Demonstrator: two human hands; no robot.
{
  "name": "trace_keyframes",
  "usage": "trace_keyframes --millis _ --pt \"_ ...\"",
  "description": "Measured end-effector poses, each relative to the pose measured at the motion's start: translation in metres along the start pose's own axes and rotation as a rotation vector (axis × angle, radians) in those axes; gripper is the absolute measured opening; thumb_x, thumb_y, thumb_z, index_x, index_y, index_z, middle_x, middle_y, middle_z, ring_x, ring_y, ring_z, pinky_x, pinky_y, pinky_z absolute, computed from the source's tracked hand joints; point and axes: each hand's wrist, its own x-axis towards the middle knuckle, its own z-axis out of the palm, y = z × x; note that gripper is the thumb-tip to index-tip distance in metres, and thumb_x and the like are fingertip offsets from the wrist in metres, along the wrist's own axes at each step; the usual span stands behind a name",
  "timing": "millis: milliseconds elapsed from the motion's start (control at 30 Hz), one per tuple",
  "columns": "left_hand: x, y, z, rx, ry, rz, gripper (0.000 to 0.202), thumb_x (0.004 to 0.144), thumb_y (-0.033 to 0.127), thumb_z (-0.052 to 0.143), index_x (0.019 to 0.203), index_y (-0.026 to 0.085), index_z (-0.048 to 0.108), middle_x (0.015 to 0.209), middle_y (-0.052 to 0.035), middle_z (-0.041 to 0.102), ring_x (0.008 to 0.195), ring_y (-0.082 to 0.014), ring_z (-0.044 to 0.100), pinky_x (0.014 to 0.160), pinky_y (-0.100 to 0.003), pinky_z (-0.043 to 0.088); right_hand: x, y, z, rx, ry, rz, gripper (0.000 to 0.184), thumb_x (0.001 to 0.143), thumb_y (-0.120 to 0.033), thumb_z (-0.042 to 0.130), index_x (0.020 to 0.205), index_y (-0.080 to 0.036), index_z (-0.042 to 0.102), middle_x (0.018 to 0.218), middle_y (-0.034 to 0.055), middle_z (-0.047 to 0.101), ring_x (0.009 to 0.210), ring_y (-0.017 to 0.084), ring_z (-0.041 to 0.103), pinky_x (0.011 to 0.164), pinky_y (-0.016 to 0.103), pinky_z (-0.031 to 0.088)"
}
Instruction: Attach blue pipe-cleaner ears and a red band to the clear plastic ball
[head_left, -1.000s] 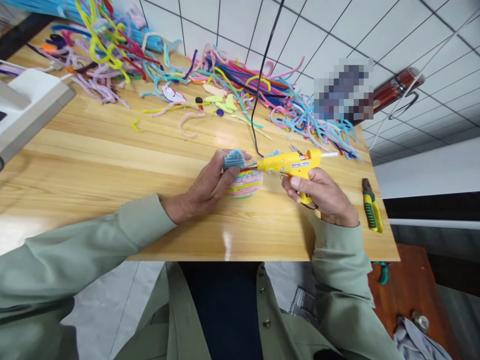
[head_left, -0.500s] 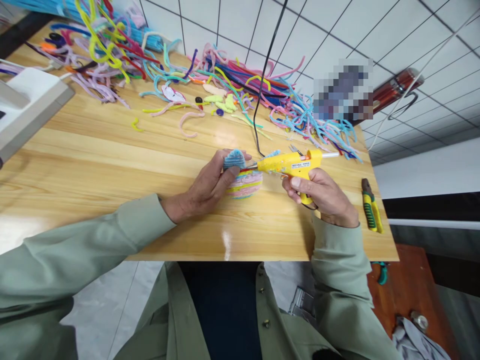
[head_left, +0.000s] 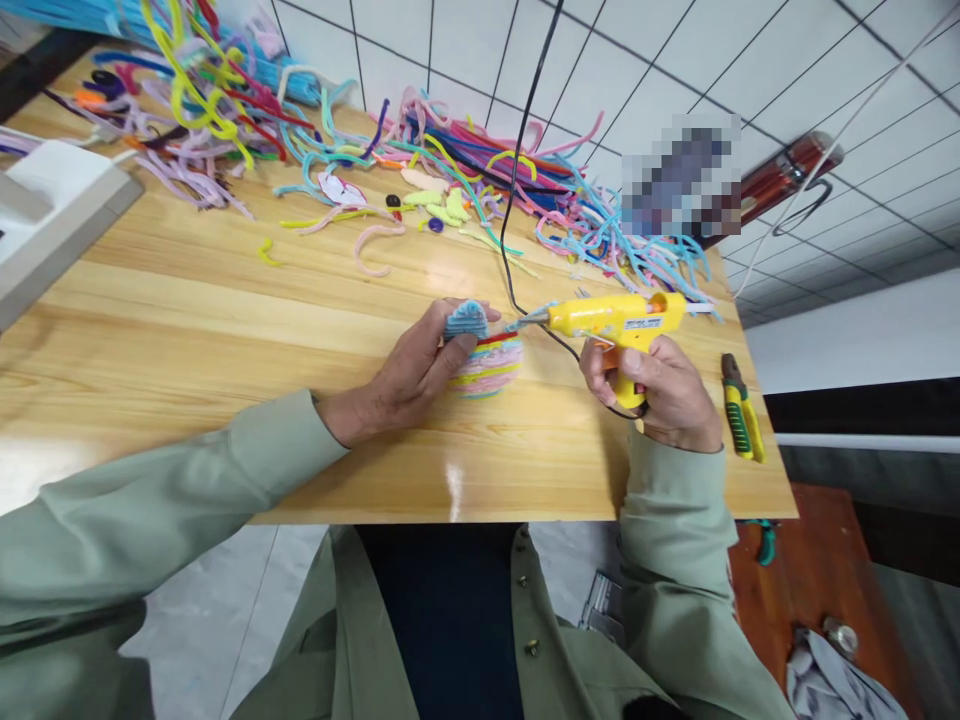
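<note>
My left hand [head_left: 412, 372] is closed on a small blue coiled pipe-cleaner piece [head_left: 466, 319], pressing it onto a striped pastel pipe-cleaner ball [head_left: 491, 365] that rests on the wooden table [head_left: 225, 330]. My right hand [head_left: 660, 390] grips the handle of a yellow hot glue gun [head_left: 615, 318]. Its metal nozzle points left and sits a short way to the right of the ball. The gun's black cord [head_left: 517, 150] runs up and away over the table.
A tangle of coloured pipe cleaners [head_left: 450, 170] covers the table's far side. A white and grey box [head_left: 52, 215] sits at the left edge. Pliers with yellow-green handles [head_left: 742, 410] lie near the right edge. A tiled wall stands behind the table.
My right hand has drawn the glue gun to the right, so the nozzle no longer touches the ball. My left hand keeps the blue piece pressed in place.
</note>
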Motion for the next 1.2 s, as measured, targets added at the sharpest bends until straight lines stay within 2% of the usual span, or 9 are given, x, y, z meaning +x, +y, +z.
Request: trace_keyframes --millis 133,267,467,633,800,900,967,1067,1200 --pt "-0.002 -0.001 -0.001 0.041 0.000 -0.006 0.037 0.119 0.050 0.049 0.143 0.026 0.063 0.145 -0.0108 0.076 0.136 -0.0282 0.073 0.116 -0.047 0.062 -0.002 0.008 -0.015 0.024 0.322 -0.057 0.060 0.083 -0.082 0.083 0.090 -0.023 0.073 0.080 0.0033 0.068 0.063 0.018 0.060 0.054 0.033 0.046" --pt "-0.003 -0.004 -0.002 0.090 0.013 0.018 0.034 0.118 0.048 0.052 0.142 0.028 0.065 0.144 -0.0086 0.076 0.140 -0.0306 0.070 0.119 -0.051 0.060 -0.010 0.021 -0.049 0.038 0.565 -0.057 0.063 0.085 -0.089 0.074 0.099 -0.029 0.068 0.089 0.0038 0.069 0.073 0.020 0.067 0.054 0.032 0.051" --pt "-0.002 -0.012 -0.002 0.086 0.020 0.066 0.032 0.116 0.048 0.056 0.145 0.037 0.063 0.144 -0.0013 0.075 0.136 -0.0333 0.071 0.115 -0.061 0.060 -0.040 0.053 -0.104 0.202 0.900 -0.076 0.061 0.086 -0.085 0.080 0.097 -0.026 0.069 0.070 -0.0044 0.057 0.059 0.012 0.059 0.050 0.023 0.053" --pt "-0.002 -0.013 -0.001 0.097 0.032 0.051 0.033 0.115 0.052 0.056 0.142 0.035 0.065 0.143 -0.0028 0.076 0.138 -0.0353 0.070 0.118 -0.062 0.056 -0.033 0.071 -0.112 0.321 1.180 0.151 0.042 0.100 -0.059 0.078 0.087 -0.023 0.062 0.062 -0.0098 0.051 0.049 0.006 0.045 0.046 0.017 0.045" --pt "-0.002 -0.012 0.000 0.119 0.047 0.006 0.035 0.116 0.053 0.054 0.140 0.030 0.067 0.144 -0.0077 0.077 0.136 -0.0331 0.072 0.118 -0.057 0.057 -0.040 0.073 -0.097 0.200 1.139 0.248 0.028 0.100 -0.042 0.077 0.086 -0.023 0.061 0.068 -0.0051 0.062 0.062 0.013 0.063 0.060 0.023 0.059" --pt "-0.001 -0.011 0.001 0.136 0.049 0.022 0.035 0.116 0.051 0.055 0.138 0.028 0.067 0.139 -0.0082 0.079 0.135 -0.0317 0.073 0.114 -0.053 0.060 -0.052 0.070 -0.082 -0.219 1.190 0.280 0.019 0.096 -0.037 0.078 0.092 -0.022 0.067 0.087 0.0049 0.074 0.086 0.022 0.074 0.084 0.037 0.067" --pt "0.000 -0.010 0.000 0.138 0.048 0.039 0.034 0.116 0.050 0.056 0.137 0.027 0.068 0.137 -0.0077 0.080 0.132 -0.0309 0.075 0.111 -0.051 0.062 -0.045 0.065 -0.072 -0.551 1.202 0.226 0.018 0.093 -0.031 0.079 0.105 -0.019 0.073 0.114 0.0134 0.078 0.107 0.028 0.074 0.105 0.046 0.062" --pt "0.000 -0.010 0.000 0.141 0.040 0.055 0.035 0.115 0.049 0.056 0.139 0.027 0.068 0.142 -0.0102 0.078 0.135 -0.0328 0.074 0.113 -0.053 0.062 -0.005 0.057 -0.061 -1.008 0.932 0.095 0.030 0.101 -0.027 0.066 0.127 -0.018 0.077 0.140 0.0192 0.076 0.129 0.033 0.069 0.122 0.050 0.050" --pt "0.000 -0.014 0.001 0.111 0.055 0.051 0.034 0.115 0.049 0.058 0.139 0.027 0.068 0.140 -0.0112 0.079 0.136 -0.0345 0.074 0.116 -0.057 0.061 0.059 0.052 -0.057 -1.188 0.584 0.299 0.035 0.101 -0.024 0.066 0.133 -0.014 0.076 0.146 0.0222 0.073 0.137 0.036 0.063 0.121 0.048 0.048"
